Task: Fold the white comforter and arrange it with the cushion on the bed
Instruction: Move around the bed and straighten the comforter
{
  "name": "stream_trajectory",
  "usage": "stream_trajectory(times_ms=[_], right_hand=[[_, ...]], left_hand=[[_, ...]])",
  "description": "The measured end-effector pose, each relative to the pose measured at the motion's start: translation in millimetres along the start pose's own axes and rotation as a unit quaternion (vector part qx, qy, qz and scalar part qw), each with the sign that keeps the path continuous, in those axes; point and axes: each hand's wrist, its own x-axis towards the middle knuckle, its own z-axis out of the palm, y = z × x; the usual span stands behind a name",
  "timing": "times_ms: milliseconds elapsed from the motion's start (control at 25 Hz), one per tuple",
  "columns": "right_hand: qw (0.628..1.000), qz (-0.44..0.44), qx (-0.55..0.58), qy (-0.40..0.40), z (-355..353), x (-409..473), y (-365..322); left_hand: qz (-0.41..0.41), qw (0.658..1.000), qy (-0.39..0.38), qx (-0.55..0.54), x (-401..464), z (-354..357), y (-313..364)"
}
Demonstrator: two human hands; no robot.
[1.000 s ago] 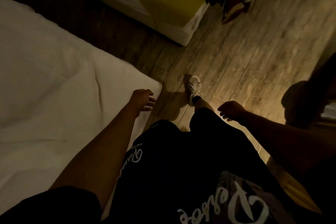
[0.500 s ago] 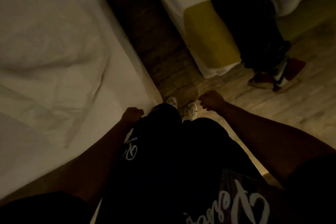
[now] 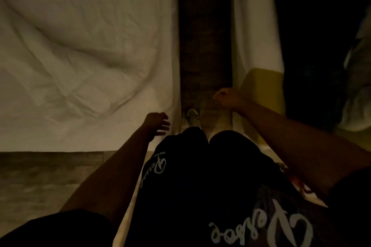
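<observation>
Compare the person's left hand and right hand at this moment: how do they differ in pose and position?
The left hand has loosely spread fingers; the right hand is curled into a fist. The left hand hangs by the corner of the white bed; the right hand hangs over the floor gap, near the yellow band. Neither holds anything.

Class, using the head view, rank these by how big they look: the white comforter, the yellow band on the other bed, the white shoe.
1. white comforter
2. yellow band
3. white shoe

The shoe lies farther from the camera, so this ranks apparent size only.
</observation>
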Motion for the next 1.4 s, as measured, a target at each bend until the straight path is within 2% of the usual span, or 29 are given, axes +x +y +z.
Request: stream_trajectory(times_ms=[80,200,280,400,520,640,800,1040,1280,1400], right_hand=[[0.999,0.042,0.002,-0.003,-21,13,13],[0.988,0.143,0.062,-0.002,-59,24,12],[0.983,0.169,0.07,0.003,-92,43,1],[0.986,0.161,0.045,-0.02,-135,88,-29],[0.99,0.127,0.021,-0.064,-159,128,-82],[0.992,0.085,-0.026,-0.093,-168,167,-145],[0.983,0.01,-0.112,-0.148,-138,194,-230],[0.932,-0.095,-0.252,-0.241,-37,205,-357],[0.86,-0.136,-0.376,-0.318,56,194,-426],[0.816,-0.155,-0.439,-0.341,94,184,-445]], left_hand=[[0.037,0.999,0.001,-0.038,-1,3,46],[0.084,0.99,0.022,-0.108,-3,1,113],[0.104,0.983,0.032,-0.148,-1,0,151],[0.097,0.977,0.066,-0.177,11,6,191],[0.052,0.976,0.079,-0.196,18,10,204],[0.027,0.959,0.095,-0.267,17,18,205],[-0.008,0.912,0.14,-0.385,16,26,192],[-0.091,0.807,0.159,-0.562,30,34,153],[-0.138,0.705,0.196,-0.667,45,17,137],[-0.146,0.671,0.22,-0.693,48,-1,133]])
